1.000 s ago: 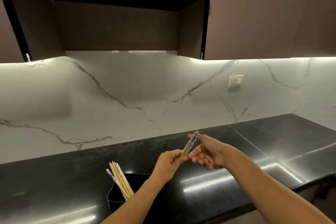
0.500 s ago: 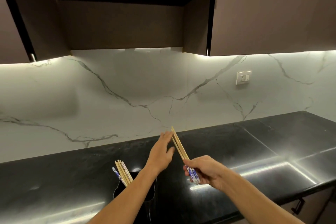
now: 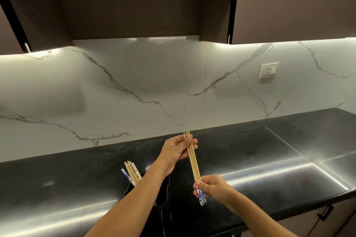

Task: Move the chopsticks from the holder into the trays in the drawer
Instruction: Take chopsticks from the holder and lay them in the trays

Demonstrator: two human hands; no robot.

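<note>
A small bundle of wooden chopsticks [image 3: 193, 161] with blue-and-white patterned ends is held above the black countertop [image 3: 260, 150]. My right hand [image 3: 212, 187] grips the patterned ends low down. My left hand [image 3: 178, 150] holds the plain tips higher up, with fingers curled around them. Several more chopsticks [image 3: 132, 173] stand in a black holder [image 3: 164, 191] on the counter, partly hidden behind my left forearm. No drawer or tray is in view.
A white marble backsplash [image 3: 134, 86] rises behind the counter, with a wall socket [image 3: 268, 70] at the right. Dark upper cabinets [image 3: 289, 5] hang overhead. A cabinet handle [image 3: 325, 213] shows below the counter's front edge at the right.
The bundle has turned more upright and my left hand has closed on its plain tips. My right hand stays on the patterned ends. The camera has shifted slightly.
</note>
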